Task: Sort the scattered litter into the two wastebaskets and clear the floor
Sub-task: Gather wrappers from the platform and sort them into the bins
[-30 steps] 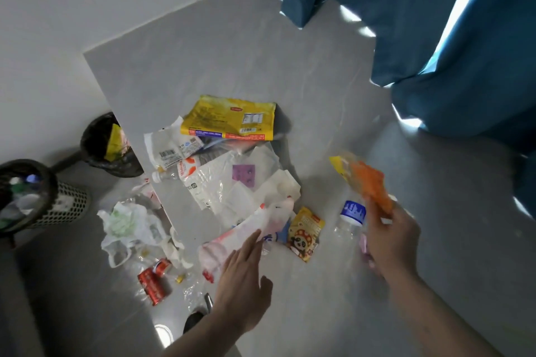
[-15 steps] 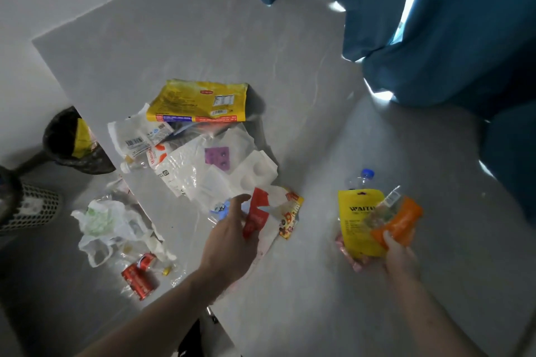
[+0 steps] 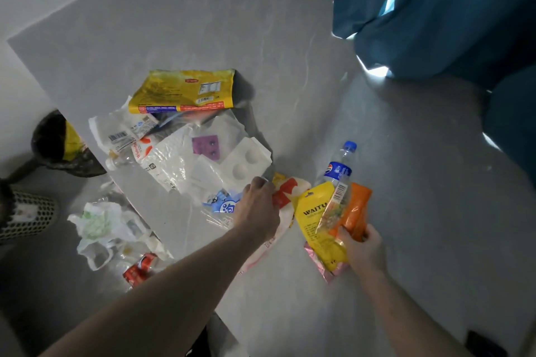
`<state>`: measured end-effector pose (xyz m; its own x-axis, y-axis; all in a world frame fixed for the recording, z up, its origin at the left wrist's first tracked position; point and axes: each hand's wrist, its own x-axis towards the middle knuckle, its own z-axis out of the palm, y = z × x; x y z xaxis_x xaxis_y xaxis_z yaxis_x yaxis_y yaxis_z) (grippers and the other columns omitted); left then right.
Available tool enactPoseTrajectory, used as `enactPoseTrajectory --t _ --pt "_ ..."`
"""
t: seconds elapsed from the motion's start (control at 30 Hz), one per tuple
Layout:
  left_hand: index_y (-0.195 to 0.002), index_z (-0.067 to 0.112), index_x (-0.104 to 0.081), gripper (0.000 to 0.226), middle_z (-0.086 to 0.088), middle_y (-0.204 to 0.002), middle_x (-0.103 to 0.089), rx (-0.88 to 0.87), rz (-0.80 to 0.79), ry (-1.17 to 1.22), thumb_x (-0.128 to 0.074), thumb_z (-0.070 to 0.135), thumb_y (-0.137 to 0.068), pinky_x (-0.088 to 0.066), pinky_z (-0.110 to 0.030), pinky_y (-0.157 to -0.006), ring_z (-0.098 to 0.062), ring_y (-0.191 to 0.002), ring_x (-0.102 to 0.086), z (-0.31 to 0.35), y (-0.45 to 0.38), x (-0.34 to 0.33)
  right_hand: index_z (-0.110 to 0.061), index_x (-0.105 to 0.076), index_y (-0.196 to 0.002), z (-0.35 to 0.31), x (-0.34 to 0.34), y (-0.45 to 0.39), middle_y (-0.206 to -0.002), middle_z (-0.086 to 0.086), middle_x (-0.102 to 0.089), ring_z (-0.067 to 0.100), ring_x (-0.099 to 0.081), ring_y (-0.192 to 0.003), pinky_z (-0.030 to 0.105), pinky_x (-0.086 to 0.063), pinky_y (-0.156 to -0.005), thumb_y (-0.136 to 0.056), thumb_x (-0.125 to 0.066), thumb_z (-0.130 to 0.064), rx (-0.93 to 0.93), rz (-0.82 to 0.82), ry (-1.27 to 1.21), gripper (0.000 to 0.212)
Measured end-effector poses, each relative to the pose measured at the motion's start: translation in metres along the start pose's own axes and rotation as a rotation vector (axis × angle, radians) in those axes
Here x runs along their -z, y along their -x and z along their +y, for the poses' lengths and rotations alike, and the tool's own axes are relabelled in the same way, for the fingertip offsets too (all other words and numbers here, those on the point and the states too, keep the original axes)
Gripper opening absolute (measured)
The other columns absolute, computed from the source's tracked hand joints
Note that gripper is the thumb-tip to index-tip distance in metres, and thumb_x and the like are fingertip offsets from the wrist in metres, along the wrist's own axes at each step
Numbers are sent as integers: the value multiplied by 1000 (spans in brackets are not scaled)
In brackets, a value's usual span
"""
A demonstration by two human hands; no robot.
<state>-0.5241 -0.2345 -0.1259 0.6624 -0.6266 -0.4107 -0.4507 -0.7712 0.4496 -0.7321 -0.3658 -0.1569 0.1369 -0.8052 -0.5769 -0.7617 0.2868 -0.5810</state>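
My right hand (image 3: 361,246) grips a bunch of wrappers: an orange packet (image 3: 355,209), a yellow pouch (image 3: 314,211) and a pink foil piece (image 3: 326,268). My left hand (image 3: 258,209) grips a red-and-white wrapper (image 3: 285,195) at the near edge of the litter pile. The pile holds a large yellow bag (image 3: 182,90), clear plastic sheets (image 3: 171,159), a white moulded tray (image 3: 243,159) and a blue-white wrapper (image 3: 222,204). A plastic bottle with a blue cap (image 3: 339,165) lies behind the held wrappers. Two wastebaskets stand at the left: a black-lined one (image 3: 55,142) and a perforated one (image 3: 26,214).
A crumpled white plastic bag (image 3: 100,226) and a crushed red can (image 3: 139,269) lie at the lower left on the grey floor (image 3: 406,182). Blue curtains (image 3: 449,9) hang at the upper right. A dark object (image 3: 484,343) sits at the bottom right corner.
My left hand went from hovering open over the pile to taking hold of the red-and-white wrapper. My right hand drew the held wrappers lower and nearer my left hand.
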Motion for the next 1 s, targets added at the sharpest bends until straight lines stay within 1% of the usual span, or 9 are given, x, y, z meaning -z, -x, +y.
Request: enactPoseTrajectory --t 0.1,0.23,0.3,0.4,0.5,0.73,0.8,0.93,1.0 --pt "-124 14 -55 34 -3 -132 -46 0 9 23 -63 26 -94 -51 -47 -92 -28 -119 -48 -2 -1 -3 -14 -68 -104 6 -1 5 -96 5 -71 24 -67 -86 30 -48 -66 -82 -82 -25 -13 -38 13 28" --pt "-136 13 -43 65 -5 -137 -43 30 -84 -50 -73 45 -87 -48 -42 -100 -28 -122 -44 -4 -3 -7 -17 -68 -107 17 9 12 -100 2 -72 22 -68 -90 33 -52 -74 -75 -86 -24 -24 -113 74 38" --pt "-135 14 -42 67 -5 -135 -45 59 -87 -71 -78 40 -84 -47 -42 -100 -28 -120 -44 -3 -5 -12 -20 -67 -107 19 13 18 -99 -1 -71 20 -67 -90 32 -50 -73 -72 -87 -23 -2 -155 120 40" --pt "-133 15 -41 66 -4 -130 -48 102 -54 -89 -80 32 -83 -50 -41 -96 -27 -116 -47 1 -8 -21 -22 -65 -105 17 15 27 -96 -6 -69 15 -64 -84 25 -45 -64 -72 -87 -23 35 -207 198 40" --pt "-130 14 -42 61 -4 -128 -51 137 -23 -79 -80 20 -82 -49 -40 -95 -28 -118 -50 3 -11 -26 -21 -62 -107 18 12 30 -97 -4 -68 18 -64 -87 24 -43 -62 -73 -87 -24 40 -214 219 43" --pt "-124 20 -39 58 -5 -116 -62 171 -41 -47 -74 6 -81 -53 -43 -88 -30 -110 -60 6 -10 -27 -21 -57 -123 28 7 35 -109 -5 -64 21 -65 -105 32 -52 -82 -80 -83 -25 43 -241 253 49" --pt "-121 22 -48 47 -3 -112 -63 155 -48 -60 -72 10 -81 -53 -41 -85 -29 -108 -61 6 -8 -28 -21 -56 -125 31 7 37 -111 -5 -64 25 -66 -110 34 -52 -85 -82 -82 -26 39 -258 264 50" --pt "-96 26 -65 8 1 -96 -65 158 -21 10 -62 28 -89 -60 -40 -77 -24 -92 -65 5 3 -25 -17 -56 -130 36 5 38 -121 2 -67 28 -65 -114 35 -52 -88 -82 -82 -26 32 -264 264 55" --pt "-84 24 -63 10 1 -89 -66 173 -26 69 -58 28 -91 -60 -39 -71 -23 -85 -66 6 17 -18 -16 -57 -129 36 7 43 -119 3 -68 28 -67 -110 33 -54 -85 -82 -82 -23 25 -260 241 54"
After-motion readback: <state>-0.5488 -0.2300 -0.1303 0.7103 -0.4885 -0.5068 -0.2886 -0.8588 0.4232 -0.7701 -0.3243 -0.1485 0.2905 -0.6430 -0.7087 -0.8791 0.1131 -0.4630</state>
